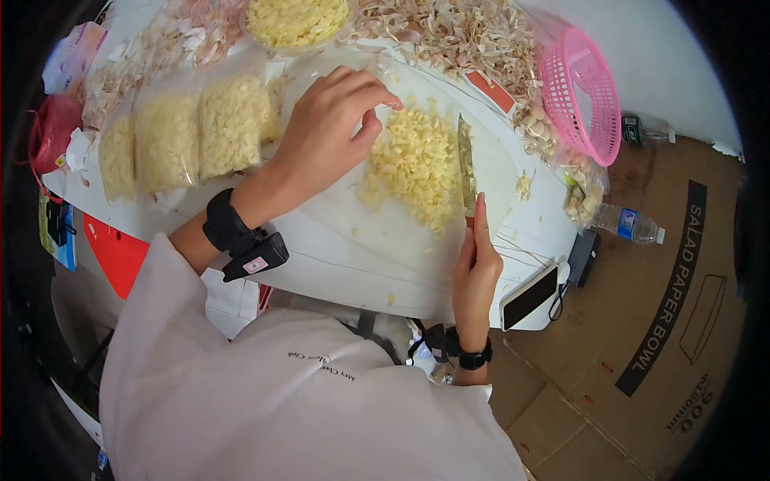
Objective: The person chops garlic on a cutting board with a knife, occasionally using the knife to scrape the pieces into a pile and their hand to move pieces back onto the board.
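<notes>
A heap of chopped garlic (413,156) is spread on a whitish cutting board (321,228). My right hand (476,276) grips a knife (466,164) by its handle, index finger stretched along the top. The blade lies at the right edge of the heap, pointing away from me, with garlic bits stuck to it. My left hand (341,120) hovers at the heap's upper left side, fingers bent and a gap between thumb and index finger. Nothing shows in it.
Bags of chopped garlic (167,140) lie left, below a full tub (297,22). Garlic skins (457,32) cover the back. A pink basket (579,96), a bottle (630,224) and a phone (529,297) are at right, beside a cardboard box (642,321).
</notes>
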